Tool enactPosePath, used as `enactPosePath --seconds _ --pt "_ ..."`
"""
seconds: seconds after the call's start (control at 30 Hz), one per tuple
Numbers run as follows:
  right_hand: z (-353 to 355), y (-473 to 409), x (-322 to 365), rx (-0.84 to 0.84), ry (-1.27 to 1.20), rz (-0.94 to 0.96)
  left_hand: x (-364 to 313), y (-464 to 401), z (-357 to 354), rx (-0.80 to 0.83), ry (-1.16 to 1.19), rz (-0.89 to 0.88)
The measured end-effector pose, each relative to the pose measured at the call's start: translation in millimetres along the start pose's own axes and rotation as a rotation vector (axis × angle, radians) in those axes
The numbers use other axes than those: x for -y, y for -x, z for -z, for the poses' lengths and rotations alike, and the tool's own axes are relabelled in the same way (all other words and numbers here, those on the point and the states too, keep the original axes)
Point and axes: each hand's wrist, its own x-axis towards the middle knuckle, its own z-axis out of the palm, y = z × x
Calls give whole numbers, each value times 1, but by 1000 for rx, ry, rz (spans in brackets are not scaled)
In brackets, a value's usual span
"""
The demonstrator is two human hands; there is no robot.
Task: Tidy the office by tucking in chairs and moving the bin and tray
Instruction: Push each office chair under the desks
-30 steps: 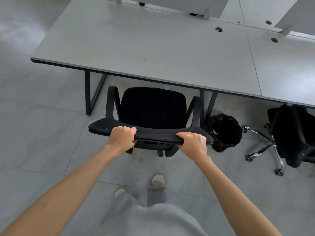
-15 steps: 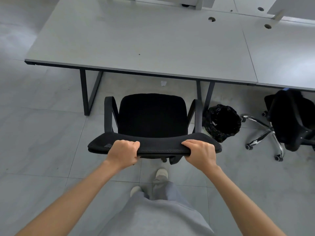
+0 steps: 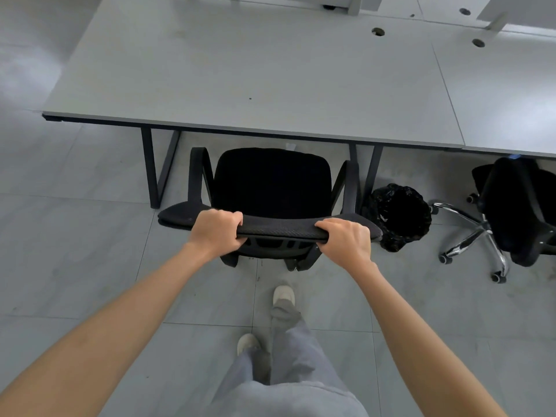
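A black office chair point(image 3: 270, 182) with armrests stands facing the grey desk point(image 3: 255, 70), its seat front just short of the desk's near edge. My left hand point(image 3: 215, 233) grips the top of the chair's mesh backrest on the left side. My right hand point(image 3: 346, 239) grips the same backrest top on the right side. A small bin point(image 3: 397, 215) lined with a black bag sits on the floor right of the chair, close beside its right armrest and the desk leg. No tray is in view.
A second black swivel chair point(image 3: 511, 206) with a chrome star base stands at the right, partly under the adjoining desk. Dark desk legs point(image 3: 153, 170) flank the chair on the left and right. Grey tiled floor stretches to the left and behind me.
The chair's seat front was at the desk edge, then stood further out, and now sits close to the edge again. Both hands kept their grip on the backrest. My feet have shifted.
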Motion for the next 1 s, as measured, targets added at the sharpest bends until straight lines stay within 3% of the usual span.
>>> enactPosePath --seconds 0.3,0.5,0.87,1.0 --pt "-10 -58 -24 -128 -32 75 21 -50 -12 -35 -33 4" --pt "-18 -115 -10 -61 -3 51 62 -96 -2 -126 16 35" --pt "-9 -220 -29 42 16 59 90 -187 16 -47 51 151" --pt "-11 -230 -26 31 -19 33 102 -202 15 -76 37 82"
